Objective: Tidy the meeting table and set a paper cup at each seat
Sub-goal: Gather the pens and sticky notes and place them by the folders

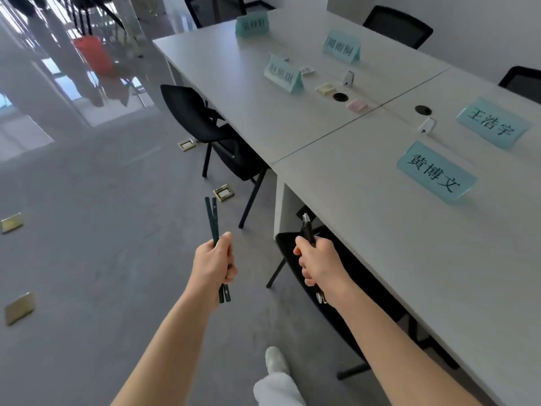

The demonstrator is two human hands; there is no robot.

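The person stands beside the long pale grey meeting surface point(366, 200), and the step in hand looks like the tidying half of the task: clearing loose stationery before any cups go out. The left hand point(215, 265) is curled round a pair of slim dark green pencils point(215, 221), which stick out above and below the fist, held over the grey floor and clear of the surface. The right hand point(316, 263) is closed round a bundle of black pens point(308, 230), their silver clips showing at the top, just off the near edge above a black chair seat point(336, 288). Further along lie a yellow sticky-note pad point(325, 88), a pink sticky-note pad point(357, 104), two small white clip-like items point(349, 78) and teal paper name cards point(436, 172) standing at the seats. No paper cup is in view, and no pen holder, tray or other container shows anywhere, so nothing can be said of contents. The next move likely calls for finding a place to put both handfuls down, freeing the hands to gather the pads, then fetching cups.
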